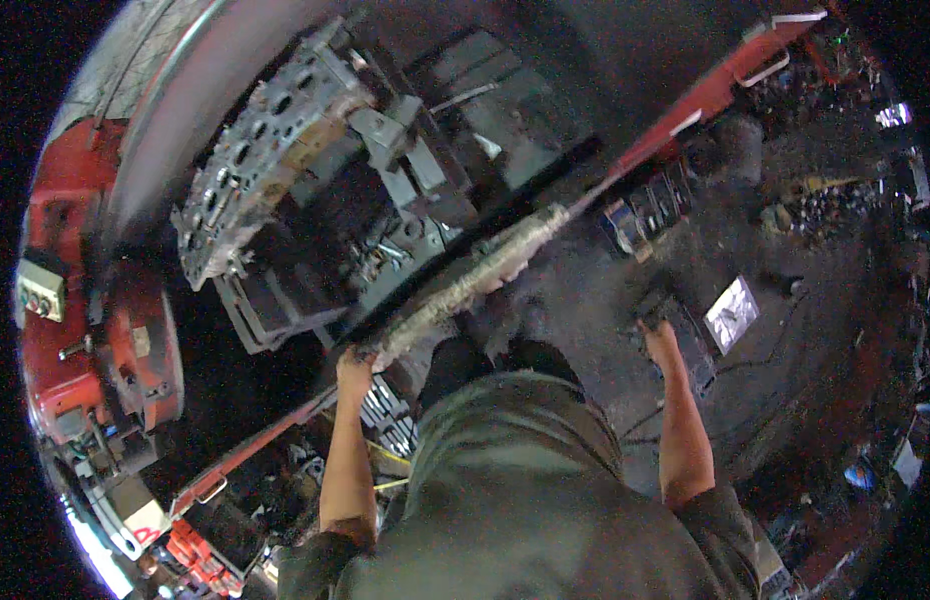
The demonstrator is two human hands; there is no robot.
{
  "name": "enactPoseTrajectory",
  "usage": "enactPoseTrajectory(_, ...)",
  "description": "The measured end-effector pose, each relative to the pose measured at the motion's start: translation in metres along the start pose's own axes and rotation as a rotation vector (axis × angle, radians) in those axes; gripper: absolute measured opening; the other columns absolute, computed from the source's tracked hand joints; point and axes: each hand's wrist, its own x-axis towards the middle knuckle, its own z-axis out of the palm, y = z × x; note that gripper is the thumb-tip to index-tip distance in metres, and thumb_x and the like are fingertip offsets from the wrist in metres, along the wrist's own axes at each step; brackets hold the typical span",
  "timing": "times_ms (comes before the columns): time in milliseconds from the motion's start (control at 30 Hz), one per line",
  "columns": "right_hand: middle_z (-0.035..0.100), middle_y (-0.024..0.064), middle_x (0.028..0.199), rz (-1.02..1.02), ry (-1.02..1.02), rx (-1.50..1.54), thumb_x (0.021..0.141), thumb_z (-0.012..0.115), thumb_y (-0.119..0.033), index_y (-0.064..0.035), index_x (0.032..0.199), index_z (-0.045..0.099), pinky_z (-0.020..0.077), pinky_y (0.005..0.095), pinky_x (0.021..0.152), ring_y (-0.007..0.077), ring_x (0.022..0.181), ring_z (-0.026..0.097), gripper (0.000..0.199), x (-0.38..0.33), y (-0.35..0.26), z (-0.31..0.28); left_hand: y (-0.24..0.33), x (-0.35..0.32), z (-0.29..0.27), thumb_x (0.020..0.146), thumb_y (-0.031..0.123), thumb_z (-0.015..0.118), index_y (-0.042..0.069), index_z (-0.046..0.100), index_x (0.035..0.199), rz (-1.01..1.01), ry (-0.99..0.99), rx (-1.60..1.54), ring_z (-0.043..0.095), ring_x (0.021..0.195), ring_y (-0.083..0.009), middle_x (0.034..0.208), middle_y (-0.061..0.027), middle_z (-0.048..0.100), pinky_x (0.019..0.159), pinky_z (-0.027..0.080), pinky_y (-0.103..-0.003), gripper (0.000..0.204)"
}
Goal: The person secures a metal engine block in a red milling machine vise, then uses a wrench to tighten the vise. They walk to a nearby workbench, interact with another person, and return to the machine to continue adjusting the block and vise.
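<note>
My left hand (355, 370) is at the near edge of a large machine, its fingers curled over the rim beside the lower end of a pale, fluffy padding strip (465, 290). Out to the right, my right hand (662, 342) is closed beside a dark, flat-sided box (695, 350); dimness hides what its fingers hold. Beyond the strip, a long metal cylinder head (265, 150) with a row of holes sits tilted in the machine, next to a heavy grey clamp block (415, 160).
Loose metal parts (385, 255) lie beneath the clamp. A red machine housing (140, 350) with a push-button box (42, 290) stands at left. A red rail (675, 120) runs to the upper right. Right of me are a shiny sheet (732, 315), a small parts tray (645, 215) and dark cables.
</note>
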Motion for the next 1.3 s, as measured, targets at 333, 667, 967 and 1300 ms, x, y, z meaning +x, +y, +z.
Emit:
enactPoseTrajectory(333,0.064,0.021,0.111,0.111,-0.191,-0.137,0.09,0.063,-0.026,-0.0005,0.121,0.054,0.0441,0.0383,0.089,0.0283,0.102,0.06,0.041,-0.019,-0.034,-0.017,0.042,-0.02,-0.016,0.082,0.028,0.063,-0.002,0.065,0.106,0.071,-0.076,-0.046,0.056,0.113,-0.0336,0.119,-0.0239,0.06,0.094,0.044,-0.042,0.039)
enactPoseTrajectory(667,0.066,0.0123,0.076,0.135,0.037,-0.097,0.089,0.064,-0.027,-0.0034,0.1,0.066,0.0453,0.037,0.056,0.0217,0.059,0.059,0.026,-0.05,0.023,0.002,0.094,0.048,0.012,0.082,0.025,0.067,-0.004,0.063,0.104,0.229,-0.195,-0.136,0.062,0.091,-0.0374,0.096,-0.0219,0.066,0.081,0.047,-0.041,0.037)
enactPoseTrajectory(967,0.064,0.0205,0.079,0.402,0.152,0.018,0.086,0.063,-0.042,-0.0045,0.101,0.066,0.048,0.0443,0.065,0.0355,0.072,0.062,0.04,-0.174,0.021,-0.017,0.199,0.136,0.036,0.084,0.029,0.065,0.001,0.062,0.111,0.506,-0.494,-0.073,0.061,0.099,-0.0346,0.105,-0.0224,0.063,0.085,0.046,-0.042,0.039)
enactPoseTrajectory(1300,0.065,0.0198,0.075,0.805,0.336,0.356,0.082,0.069,-0.041,0.0016,0.09,0.064,0.048,0.0425,0.064,0.0311,0.07,0.065,0.044,-0.302,0.114,0.038,0.385,0.111,0.07,0.08,0.019,0.067,-0.004,0.066,0.096,0.708,-0.7,-0.089,0.067,0.071,-0.023,0.081,-0.0163,0.069,0.067,0.051,-0.035,0.028)
